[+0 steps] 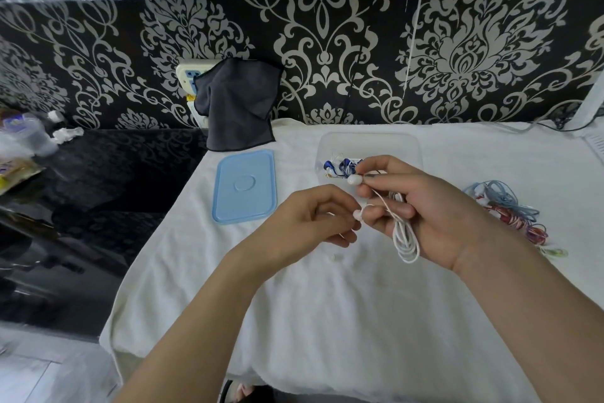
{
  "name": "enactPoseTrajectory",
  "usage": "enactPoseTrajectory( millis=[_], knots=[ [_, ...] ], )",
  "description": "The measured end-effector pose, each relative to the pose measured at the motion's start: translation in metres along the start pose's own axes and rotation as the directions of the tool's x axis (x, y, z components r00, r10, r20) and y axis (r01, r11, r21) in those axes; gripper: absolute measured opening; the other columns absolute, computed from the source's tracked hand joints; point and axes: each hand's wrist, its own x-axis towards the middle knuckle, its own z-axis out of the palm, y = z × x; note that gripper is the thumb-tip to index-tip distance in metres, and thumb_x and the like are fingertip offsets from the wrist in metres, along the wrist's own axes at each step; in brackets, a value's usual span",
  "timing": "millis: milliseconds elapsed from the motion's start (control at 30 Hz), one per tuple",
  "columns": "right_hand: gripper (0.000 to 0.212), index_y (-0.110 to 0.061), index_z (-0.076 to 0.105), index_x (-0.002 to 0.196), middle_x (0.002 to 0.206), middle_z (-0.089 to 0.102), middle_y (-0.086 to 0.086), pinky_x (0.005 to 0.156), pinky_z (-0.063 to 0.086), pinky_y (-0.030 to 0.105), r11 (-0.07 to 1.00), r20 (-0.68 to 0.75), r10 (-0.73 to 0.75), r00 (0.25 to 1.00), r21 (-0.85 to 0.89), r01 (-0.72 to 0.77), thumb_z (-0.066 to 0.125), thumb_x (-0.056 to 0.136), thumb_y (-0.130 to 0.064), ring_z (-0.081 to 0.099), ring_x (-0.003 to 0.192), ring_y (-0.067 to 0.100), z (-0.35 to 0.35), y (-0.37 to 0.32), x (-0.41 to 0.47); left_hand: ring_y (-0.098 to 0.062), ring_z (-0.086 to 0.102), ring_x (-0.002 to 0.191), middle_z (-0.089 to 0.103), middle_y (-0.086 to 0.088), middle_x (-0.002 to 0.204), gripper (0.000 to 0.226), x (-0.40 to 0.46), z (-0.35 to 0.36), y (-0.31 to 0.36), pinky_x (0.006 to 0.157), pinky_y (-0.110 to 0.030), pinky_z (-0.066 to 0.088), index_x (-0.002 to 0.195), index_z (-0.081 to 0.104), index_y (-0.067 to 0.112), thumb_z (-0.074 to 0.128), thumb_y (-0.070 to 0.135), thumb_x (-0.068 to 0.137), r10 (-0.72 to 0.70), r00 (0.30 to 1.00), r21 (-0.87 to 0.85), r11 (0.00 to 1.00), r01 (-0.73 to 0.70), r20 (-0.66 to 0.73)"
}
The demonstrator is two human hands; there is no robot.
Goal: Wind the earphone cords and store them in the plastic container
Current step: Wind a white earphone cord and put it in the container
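1. Head view looks down at both hands raised over a white towel spread on the table.
2. Right hand has its fingers curled round the white earphone cord, whose wound loops hang below the palm; one white earbud sticks out by its fingertips.
3. Left hand sits just beside the right, pinching the other white earbud between thumb and fingers.
4. Clear plastic container lies on the towel just beyond the right hand, with blue earphones inside.
5. Blue lid lies flat to the left of the container.
6. More tangled cords, blue and red, lie on the towel right of the right hand.
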Motion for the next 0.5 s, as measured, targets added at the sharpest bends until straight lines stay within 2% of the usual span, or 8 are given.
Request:
enactPoseTrajectory(
  millis=[133, 267, 367, 500],
  knots=[
    [0.022, -0.008, 0.067, 0.095, 0.086, 0.051, 0.014, 0.049, 0.047, 0.022, 0.999, -0.016, -0.042, 0.999, -0.013, 0.042, 0.048, 0.099, 0.002, 0.033, 0.035, 0.006, -0.001, 0.0, 0.0, -0.022, 0.07, 0.084, 0.069, -0.01, 0.094, 0.01, 0.0, 0.001, 0.003, 0.086, -0.037, 0.059, 0.106, 0.063, -0.003, 0.062, -0.001, 0.096, -0.024, 1.0, -0.039, 0.999, 0.025, 0.019],
    [0.024, -0.005, 0.067, 0.093, 0.081, 0.053, 0.012, 0.053, 0.048, 0.023, 0.994, -0.06, -0.088, 0.994, -0.077, 0.084, 0.045, 0.098, 0.005, 0.032, 0.041, 0.007, -0.003, 0.002, 0.004, -0.021, 0.069, 0.078, 0.07, -0.01, 0.09, 0.011, 0.0, 0.002, 0.002, 0.08, -0.034, 0.057, 0.101, 0.065, 0.0, 0.063, 0.01, 0.099, -0.052, 0.998, -0.049, 0.997, 0.053, 0.022],
    [0.023, -0.003, 0.07, 0.092, 0.08, 0.056, 0.01, 0.061, 0.048, 0.026, 0.954, -0.109, -0.152, 0.982, -0.274, 0.118, 0.049, 0.094, 0.005, 0.033, 0.042, 0.008, -0.004, 0.005, 0.008, -0.019, 0.065, 0.073, 0.068, -0.007, 0.087, 0.018, 0.0, 0.002, 0.003, 0.077, -0.032, 0.056, 0.096, 0.065, 0.002, 0.057, 0.017, 0.103, -0.062, 0.998, -0.043, 0.997, 0.062, 0.004],
    [0.014, -0.007, 0.077, 0.084, 0.059, 0.052, 0.005, 0.062, 0.042, 0.027, 0.816, -0.089, -0.202, 0.975, -0.566, 0.118, 0.064, 0.085, 0.0, 0.036, 0.048, 0.012, -0.004, 0.013, 0.007, -0.015, 0.059, 0.067, 0.066, -0.004, 0.082, 0.027, 0.001, -0.001, 0.003, 0.069, -0.028, 0.052, 0.09, 0.064, 0.005, 0.049, 0.02, 0.107, -0.088, 0.995, -0.01, 0.996, 0.087, -0.049]
  ],
)
